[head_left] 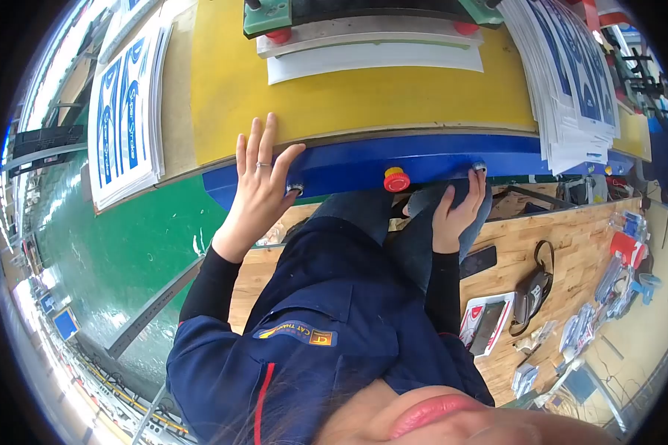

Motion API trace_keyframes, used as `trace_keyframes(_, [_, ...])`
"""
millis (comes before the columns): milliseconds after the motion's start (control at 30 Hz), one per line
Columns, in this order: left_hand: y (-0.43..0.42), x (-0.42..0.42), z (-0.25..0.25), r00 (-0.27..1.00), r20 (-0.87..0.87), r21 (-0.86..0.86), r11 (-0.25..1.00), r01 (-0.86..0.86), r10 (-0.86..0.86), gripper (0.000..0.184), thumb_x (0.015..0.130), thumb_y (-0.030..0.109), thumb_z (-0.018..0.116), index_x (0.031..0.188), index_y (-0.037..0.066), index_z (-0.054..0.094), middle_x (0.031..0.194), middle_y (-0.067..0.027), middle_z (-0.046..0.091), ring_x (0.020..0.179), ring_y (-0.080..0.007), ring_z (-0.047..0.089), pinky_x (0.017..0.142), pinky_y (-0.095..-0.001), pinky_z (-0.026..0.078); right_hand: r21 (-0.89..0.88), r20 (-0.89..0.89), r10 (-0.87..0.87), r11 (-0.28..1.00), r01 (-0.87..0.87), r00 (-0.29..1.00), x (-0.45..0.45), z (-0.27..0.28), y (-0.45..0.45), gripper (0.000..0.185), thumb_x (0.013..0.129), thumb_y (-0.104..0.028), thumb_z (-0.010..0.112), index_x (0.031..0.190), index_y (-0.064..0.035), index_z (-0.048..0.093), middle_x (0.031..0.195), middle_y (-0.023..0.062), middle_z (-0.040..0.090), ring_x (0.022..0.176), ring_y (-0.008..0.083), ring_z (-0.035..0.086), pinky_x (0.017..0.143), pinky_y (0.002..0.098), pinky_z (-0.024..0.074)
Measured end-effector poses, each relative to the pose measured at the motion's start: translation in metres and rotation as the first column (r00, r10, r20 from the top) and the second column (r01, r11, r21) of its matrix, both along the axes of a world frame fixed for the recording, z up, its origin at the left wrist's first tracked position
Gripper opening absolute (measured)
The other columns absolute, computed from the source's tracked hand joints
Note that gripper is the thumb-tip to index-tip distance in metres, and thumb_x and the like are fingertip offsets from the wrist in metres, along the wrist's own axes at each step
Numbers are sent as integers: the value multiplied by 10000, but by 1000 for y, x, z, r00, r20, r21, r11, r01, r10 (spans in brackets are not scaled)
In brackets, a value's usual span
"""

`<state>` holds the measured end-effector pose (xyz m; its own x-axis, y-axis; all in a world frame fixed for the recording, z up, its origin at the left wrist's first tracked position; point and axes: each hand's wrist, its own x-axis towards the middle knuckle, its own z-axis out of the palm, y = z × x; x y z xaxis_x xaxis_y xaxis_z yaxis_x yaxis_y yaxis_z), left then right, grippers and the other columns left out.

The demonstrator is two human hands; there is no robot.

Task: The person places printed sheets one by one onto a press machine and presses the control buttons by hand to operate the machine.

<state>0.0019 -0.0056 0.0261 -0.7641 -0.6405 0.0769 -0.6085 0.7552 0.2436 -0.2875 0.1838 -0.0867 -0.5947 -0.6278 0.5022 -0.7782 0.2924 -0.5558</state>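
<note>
L grip (258, 174): fingers extended, slightly spread, thumb apart from them; nothing clamped. Fingers reach over the front edge of the yellow surface (334, 104); contact w/ it cannot be confirmed. A ring (263, 165) is worn on one finger. The L metal button (295, 190) sits just beside the L grip, on its inner side, below the thumb. R grip (459, 213): fingers bent fwd, thumb apart from them; nothing clamped. Fingertips are at the R metal button (479, 167) on the blue panel (341, 161); whether it is pressed cannot be told. Red push-button (396, 179) w/ yellow collar: on same panel, betw. the two grips, apart from both. White sheet (375, 62): on the yellow surface, fwd of both grips and betw. them, apart from both; it projects toward the operator from beneath the metal bar (371, 33). Green blocks (268, 18) w/ red knobs stand at both ends of the bar. L stack of blue-printed sheets (130, 119): outboard of the L grip. R stack of blue-printed sheets (571, 89): fwd and outboard of the R grip, front ends overhanging the panel. Phone (479, 262) and brown bag (532, 294): rearward and outboard of the R grip, on the wood-grain surface (575, 245).
</note>
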Motion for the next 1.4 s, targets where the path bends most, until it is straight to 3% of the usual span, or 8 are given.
trace_keyframes(200, [1,1,0,999,-49,-13,1000,-18,18,883,640,79,861,1414,144,443,1620,-212,235,1501,-421,224,1228,-542,188,-37,268,109,994,-103,957,-13,29,23,442,922,-68,571,1358,-5,531,1429,201,521,1341,412,475,1123,472,361])
trace_keyframes(367, [9,-2,8,995,-102,-23,1000,-14,12,790,732,160,830,1448,183,494,1613,-188,280,1477,-403,297,1206,-534,262,83,131,-308,950,299,942,-45,-50,109,450,928,-79,604,1356,27,517,1402,222,516,1335,392,455,1137,476,333])
trace_keyframes(567, [48,-44,28,904,-257,0,935,354,-342,612,781,135,778,1361,194,589,1572,-177,374,1459,-418,335,1186,-556,284,405,-89,-890,378,833,447,-25,-137,245,471,958,-370,623,1343,-108,550,1525,342,338,1457,493,245,1162,579,235])
trace_keyframes(667, [63,-70,27,804,-278,-63,845,531,-526,574,780,136,748,1331,207,606,1545,-151,417,1438,-383,385,1171,-528,335,576,-180,-795,392,717,580,-38,-158,278,518,961,-492,563,1349,-148,572,1566,354,263,1499,490,153,1176,591,194])
trace_keyframes(833, [90,-92,50,578,-253,-226,629,744,-775,576,746,136,717,1304,242,623,1528,-113,456,1424,-353,422,1149,-505,384,556,71,-914,368,745,399,-112,-145,275,524,955,-478,581,1355,-140,600,1451,315,473,1402,454,378,1144,555,270])
trace_keyframes(933, [101,-91,71,509,-229,-302,557,774,-830,499,799,162,668,1287,258,634,1513,-92,483,1409,-326,452,1141,-485,397,95,257,-748,650,754,613,-128,-83,223,441,957,-282,616,1336,-58,599,1372,239,579,1278,368,535,1097,435,373])
trace_keyframes(1100, [111,-83,79,552,-287,-348,622,701,-783,430,847,163,672,1260,284,661,1460,-95,547,1391,-317,480,1147,-465,381,-408,429,-79,872,271,900,-66,84,127,307,957,-11,567,1257,19,620,1312,163,627,1226,255,589,1088,345,403])
trace_keyframes(1400, [136,-70,87,364,-279,-481,457,749,-889,333,808,124,691,1113,247,737,1295,-53,633,1220,-276,626,1134,-420,416,-316,123,589,786,-531,799,42,213,84,224,765,-85,742,988,-73,732,1205,118,694,1244,332,567,1031,435,435])
